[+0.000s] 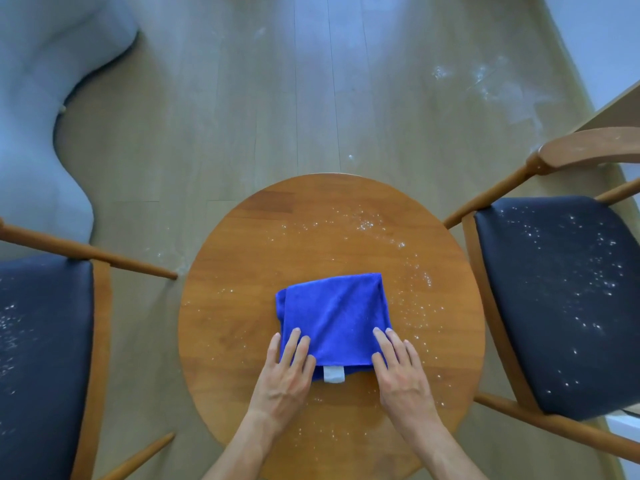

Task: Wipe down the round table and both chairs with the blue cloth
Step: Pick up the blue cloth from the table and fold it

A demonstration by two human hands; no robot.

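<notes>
Now I have my left hand and right hand flat, fingers straight, on the folded blue cloth at lower centre of the crumb-strewn round table, so wiping is barely begun; next, I judge, a firm sweep across.

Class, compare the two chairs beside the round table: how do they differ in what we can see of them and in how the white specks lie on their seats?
The right chair shows its curved wooden backrest; the left chair shows only its seat and rails, cut by the frame edge. White specks spread over most of the right chair's seat; on the left chair they cluster near the frame edge. Both have dark seats in wooden frames and flank the round table.
</notes>
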